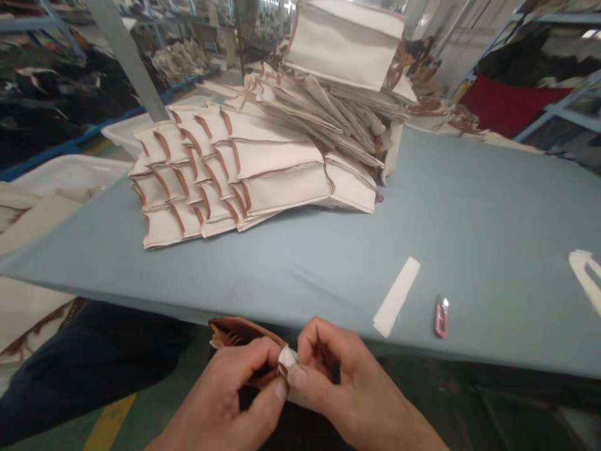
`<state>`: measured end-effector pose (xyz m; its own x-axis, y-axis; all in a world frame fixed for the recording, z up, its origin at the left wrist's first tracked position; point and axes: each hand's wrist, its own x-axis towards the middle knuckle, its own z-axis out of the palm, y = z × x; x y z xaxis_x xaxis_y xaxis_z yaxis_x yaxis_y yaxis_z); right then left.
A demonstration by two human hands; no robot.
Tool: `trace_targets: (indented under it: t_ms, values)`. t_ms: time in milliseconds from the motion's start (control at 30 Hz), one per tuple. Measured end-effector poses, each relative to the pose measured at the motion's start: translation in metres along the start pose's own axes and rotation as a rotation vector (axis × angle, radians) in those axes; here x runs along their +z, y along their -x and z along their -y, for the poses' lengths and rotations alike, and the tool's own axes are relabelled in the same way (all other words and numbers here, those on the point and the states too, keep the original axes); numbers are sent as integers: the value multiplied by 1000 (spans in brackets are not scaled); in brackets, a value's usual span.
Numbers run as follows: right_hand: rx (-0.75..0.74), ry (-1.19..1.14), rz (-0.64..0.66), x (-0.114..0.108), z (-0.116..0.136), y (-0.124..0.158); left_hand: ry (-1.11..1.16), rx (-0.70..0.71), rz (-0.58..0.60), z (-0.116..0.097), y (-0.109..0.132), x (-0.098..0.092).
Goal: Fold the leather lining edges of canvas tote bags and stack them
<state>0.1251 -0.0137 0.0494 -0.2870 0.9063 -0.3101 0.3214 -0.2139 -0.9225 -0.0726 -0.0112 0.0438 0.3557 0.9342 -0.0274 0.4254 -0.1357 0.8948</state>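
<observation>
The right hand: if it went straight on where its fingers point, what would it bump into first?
The cream fabric edge it touches, then probably the left hand just across from it, though depth is unclear.

From afar I observe blue-framed racks (pixel 576 118) at both sides, a grey post (pixel 126 59), and green flooring (pixel 159 394) striped yellow.

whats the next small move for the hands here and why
Probably the right hand should ease the pale folded bit flatter, while the left hand steadies the brown-sided piece: the fingertips of both hands meet at that bit, and it looks bunched up.
</observation>
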Motion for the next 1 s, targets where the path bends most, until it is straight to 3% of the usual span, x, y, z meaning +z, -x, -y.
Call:
trace_targets:
  t_ms: [200, 333, 433, 600, 667, 733, 1000]
  values:
    - [82, -296, 183, -3, -4, -11, -44, 84, 18, -3, -4, -4]
    - [85, -343, 191, -6, -11, -10, -59, 110, 99, 1, -5, -6]
    - [-64, -143, 63, -7, -14, -6, -67, 101, 103, 2, -6, -3]
    - [-523, 517, -236, -7, -16, 2, -44, 120, 4, -5, -11, 8]
    - [-601, 607, -307, -6, -16, 4, -52, 122, -36, -8, -12, 11]
    - [-580, 569, -342, -4, -17, 7, -53, 117, -53, -8, -11, 13]
    - [-371, 311, -315, -5, -19, 14, 115, -7, 79, -3, -16, 23]
